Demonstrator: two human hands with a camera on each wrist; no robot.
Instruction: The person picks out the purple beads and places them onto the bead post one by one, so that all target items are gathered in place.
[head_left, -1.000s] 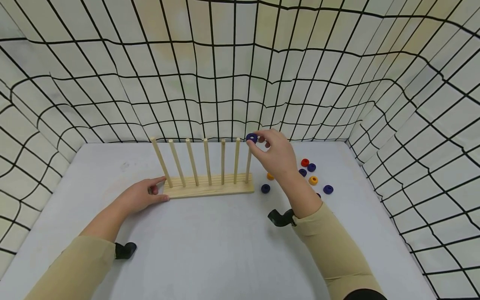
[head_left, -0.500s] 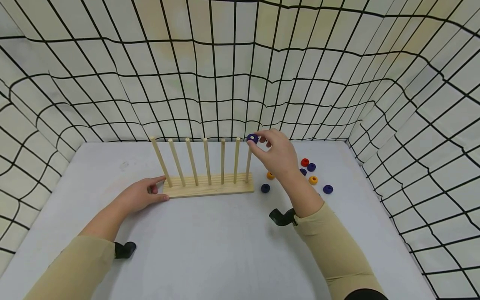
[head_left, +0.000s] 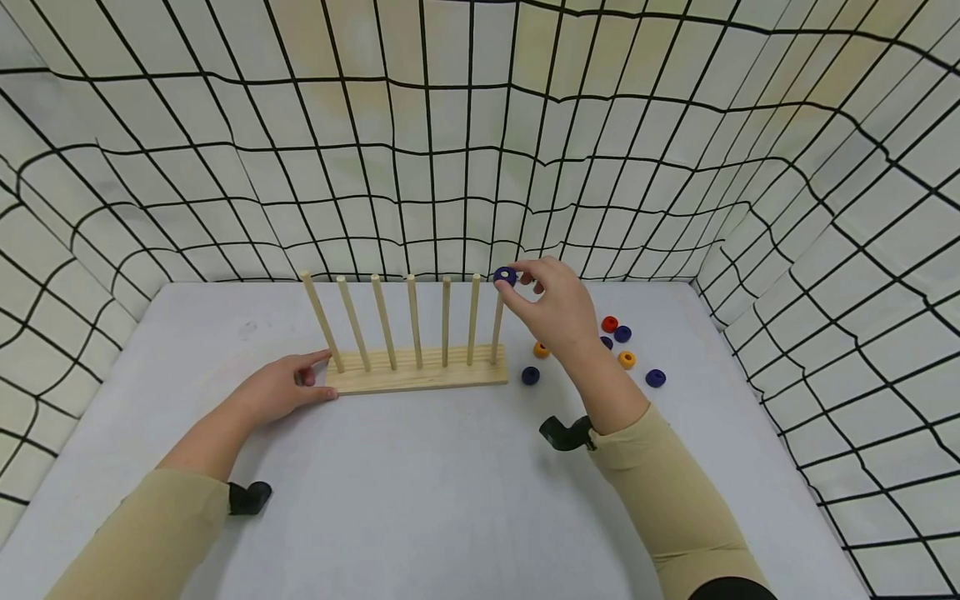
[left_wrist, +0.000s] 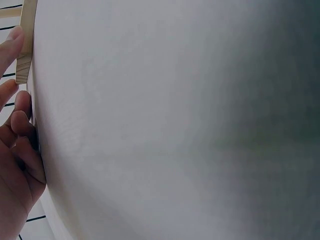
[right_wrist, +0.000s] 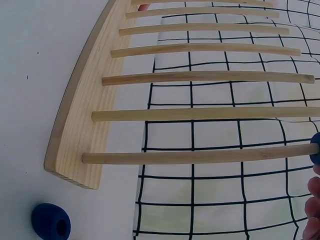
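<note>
My right hand (head_left: 558, 308) pinches a blue bead (head_left: 498, 272) between thumb and fingers at the top of the rightmost wooden peg (head_left: 497, 333). In the right wrist view the tip of that peg meets the blue bead (right_wrist: 315, 152), partly cut off by the frame edge. Several upright pegs stand in a row on a pale wooden base (head_left: 420, 382); no bead shows lower on them. At the base's left end my left hand (head_left: 273, 392) holds it, thumb at the front edge and index finger at the back corner. The left wrist view shows those fingers touching the wood (left_wrist: 27, 40).
Loose beads lie right of the base: a blue one (head_left: 530, 376), an orange one (head_left: 541, 350), a red one (head_left: 610, 324), another orange one (head_left: 626, 360) and more blue ones (head_left: 656, 378). Black netting (head_left: 468, 175) surrounds the white table (head_left: 420, 500) at back and sides.
Almost nothing moves. The right hand shifts very slightly to the right with the blue bead at the peg's top; the left hand stays at the base.
</note>
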